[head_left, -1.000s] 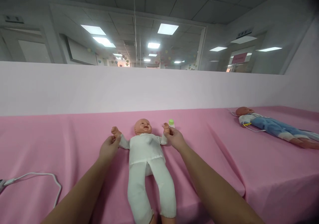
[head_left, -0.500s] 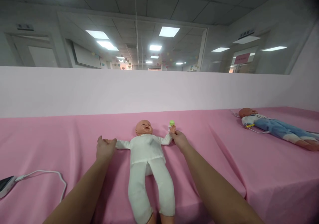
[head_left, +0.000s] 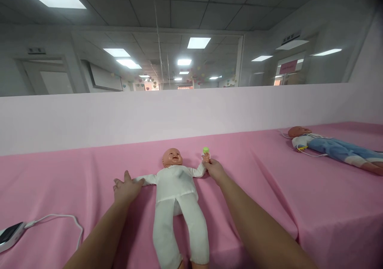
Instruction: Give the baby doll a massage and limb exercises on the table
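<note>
Doll — right hand at one arm

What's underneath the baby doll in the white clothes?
Pink cloth shows on both sides of the baby doll and between its legs. Its body covers whatever is right beneath its back, so I can't see there.

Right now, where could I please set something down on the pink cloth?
Bare pink cloth lies between the right forearm and the blue-trousered doll, and left of the left hand, beyond the white cable. It is crowded around the white-clothed doll, with a hand at each arm and the green-capped container by the right hand.
</note>
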`<state>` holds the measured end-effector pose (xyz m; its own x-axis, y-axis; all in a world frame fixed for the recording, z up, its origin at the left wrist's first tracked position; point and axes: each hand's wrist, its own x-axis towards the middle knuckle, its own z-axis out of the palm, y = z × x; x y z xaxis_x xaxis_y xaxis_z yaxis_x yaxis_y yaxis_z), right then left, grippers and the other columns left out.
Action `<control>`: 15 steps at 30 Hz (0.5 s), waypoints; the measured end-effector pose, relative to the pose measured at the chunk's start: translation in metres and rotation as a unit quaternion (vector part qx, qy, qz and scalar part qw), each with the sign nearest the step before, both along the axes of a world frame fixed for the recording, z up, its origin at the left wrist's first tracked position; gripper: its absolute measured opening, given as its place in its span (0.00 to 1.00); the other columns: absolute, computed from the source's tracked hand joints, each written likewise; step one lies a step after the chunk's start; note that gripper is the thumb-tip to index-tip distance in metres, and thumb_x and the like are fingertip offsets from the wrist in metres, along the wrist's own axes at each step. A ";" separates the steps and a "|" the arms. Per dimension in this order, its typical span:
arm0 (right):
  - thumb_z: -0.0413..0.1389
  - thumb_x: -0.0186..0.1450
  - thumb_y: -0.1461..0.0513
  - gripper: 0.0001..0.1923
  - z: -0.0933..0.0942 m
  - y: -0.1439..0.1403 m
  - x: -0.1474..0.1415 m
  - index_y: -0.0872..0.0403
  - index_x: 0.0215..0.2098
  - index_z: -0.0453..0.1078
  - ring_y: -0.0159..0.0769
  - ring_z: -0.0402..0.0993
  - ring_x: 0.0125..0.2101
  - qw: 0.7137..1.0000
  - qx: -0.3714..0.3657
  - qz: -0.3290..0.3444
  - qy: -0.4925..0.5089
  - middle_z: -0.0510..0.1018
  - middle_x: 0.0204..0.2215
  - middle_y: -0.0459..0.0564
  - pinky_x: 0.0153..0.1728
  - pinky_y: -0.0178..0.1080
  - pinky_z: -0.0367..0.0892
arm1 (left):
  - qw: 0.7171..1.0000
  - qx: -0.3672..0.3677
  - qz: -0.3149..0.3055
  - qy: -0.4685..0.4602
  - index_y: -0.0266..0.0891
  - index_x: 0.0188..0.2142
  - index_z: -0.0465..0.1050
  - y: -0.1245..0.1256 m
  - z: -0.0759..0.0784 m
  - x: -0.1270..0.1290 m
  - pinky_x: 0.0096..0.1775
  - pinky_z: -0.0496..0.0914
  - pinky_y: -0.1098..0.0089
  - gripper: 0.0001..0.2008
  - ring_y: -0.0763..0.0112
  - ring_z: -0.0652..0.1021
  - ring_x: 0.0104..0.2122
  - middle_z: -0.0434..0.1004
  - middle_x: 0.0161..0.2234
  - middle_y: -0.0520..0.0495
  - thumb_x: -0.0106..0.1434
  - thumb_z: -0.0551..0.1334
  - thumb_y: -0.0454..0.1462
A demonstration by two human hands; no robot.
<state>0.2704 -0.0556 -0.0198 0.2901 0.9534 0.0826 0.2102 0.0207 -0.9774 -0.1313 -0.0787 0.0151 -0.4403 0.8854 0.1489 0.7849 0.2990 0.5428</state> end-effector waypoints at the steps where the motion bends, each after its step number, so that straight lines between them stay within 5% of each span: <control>1: 0.60 0.62 0.49 0.16 0.000 0.001 0.000 0.52 0.37 0.74 0.40 0.79 0.30 1.000 -0.004 -0.001 0.001 0.83 0.34 0.51 0.29 0.37 0.71 | 1.000 0.007 0.005 0.011 0.32 0.75 0.45 -0.004 0.005 0.004 0.65 0.55 0.39 0.52 0.22 0.51 0.71 0.39 0.74 0.17 0.62 0.62 0.56; 6: 0.60 0.62 0.49 0.16 0.002 0.000 0.000 0.52 0.39 0.75 0.41 0.81 0.34 1.000 0.008 0.010 0.003 0.84 0.37 0.52 0.31 0.37 0.72 | 0.992 0.093 -0.064 0.049 0.34 0.75 0.48 -0.047 0.036 0.035 0.66 0.58 0.41 0.45 0.34 0.53 0.73 0.42 0.75 0.23 0.65 0.60 0.51; 9: 0.60 0.62 0.50 0.16 0.003 -0.002 0.000 0.52 0.41 0.76 0.41 0.81 0.34 1.000 0.021 0.014 0.009 0.84 0.37 0.52 0.31 0.38 0.72 | 0.969 0.172 -0.171 0.038 0.38 0.71 0.58 -0.097 0.041 0.057 0.65 0.64 0.45 0.37 0.43 0.60 0.71 0.58 0.72 0.33 0.67 0.59 0.50; 12: 0.61 0.62 0.50 0.15 0.003 -0.004 -0.001 0.52 0.40 0.76 0.42 0.81 0.33 0.999 0.033 0.009 0.007 0.84 0.35 0.51 0.31 0.38 0.73 | 0.941 0.197 -0.273 0.041 0.50 0.64 0.70 -0.150 0.018 0.068 0.61 0.72 0.48 0.27 0.47 0.70 0.66 0.68 0.68 0.43 0.66 0.61 0.49; 15: 0.60 0.62 0.51 0.14 0.003 -0.003 -0.002 0.51 0.38 0.76 0.41 0.79 0.31 0.999 0.039 0.003 -0.004 0.83 0.32 0.50 0.31 0.39 0.73 | 0.891 0.224 -0.380 0.109 0.61 0.61 0.74 -0.184 -0.027 0.063 0.58 0.75 0.46 0.27 0.45 0.74 0.63 0.71 0.66 0.48 0.61 0.67 0.47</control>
